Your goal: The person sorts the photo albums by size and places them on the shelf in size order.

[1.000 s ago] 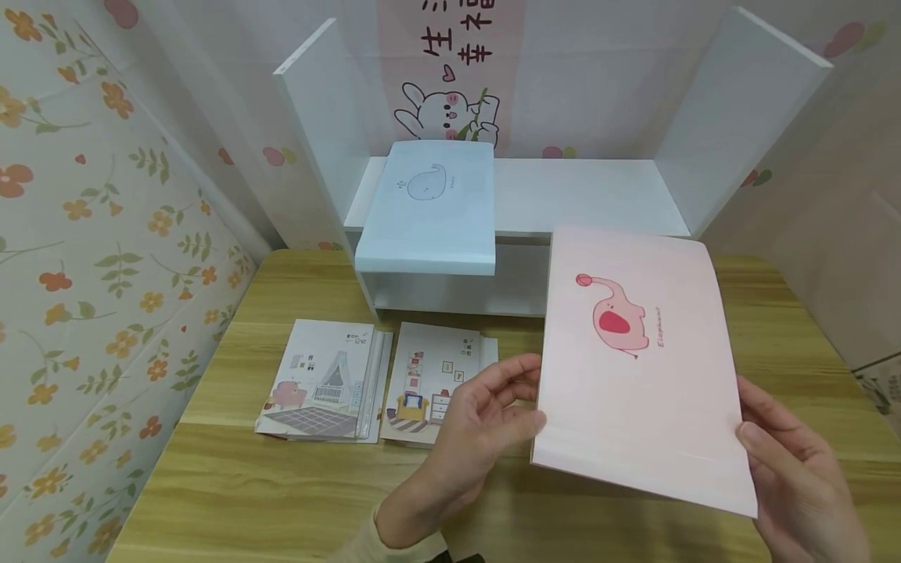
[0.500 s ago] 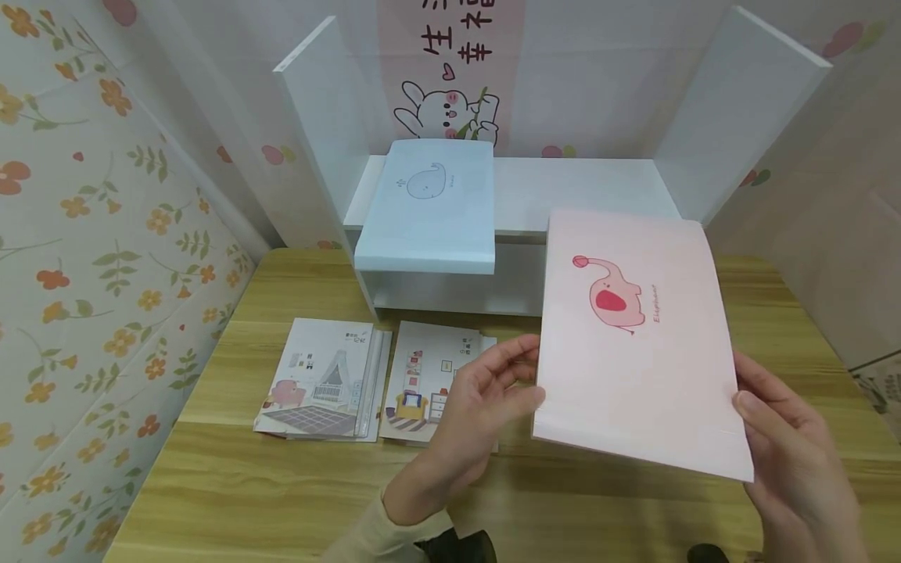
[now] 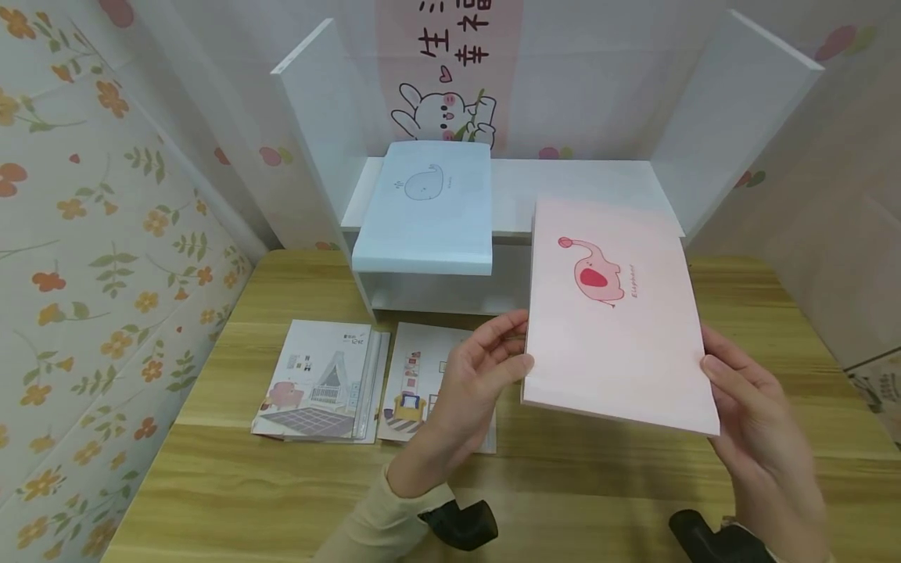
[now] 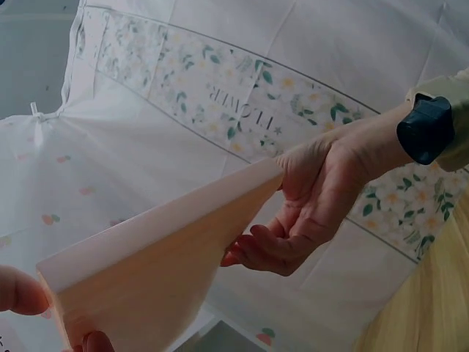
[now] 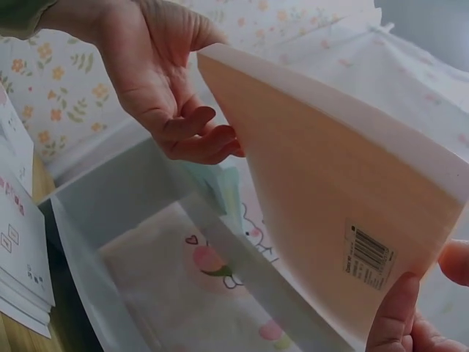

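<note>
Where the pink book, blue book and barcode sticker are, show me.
Pink book (image 3: 615, 324): head view, front cover.
Blue book (image 3: 425, 219): head view, front cover.
Barcode sticker (image 5: 370, 255): right wrist view, printed face.

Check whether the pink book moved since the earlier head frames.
Yes: the pink book shifted up and left in the image, relative to the white shelf.

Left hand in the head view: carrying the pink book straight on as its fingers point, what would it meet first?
Probably the white shelf, which the pink book overlaps in the picture, though depth is unclear.
</note>
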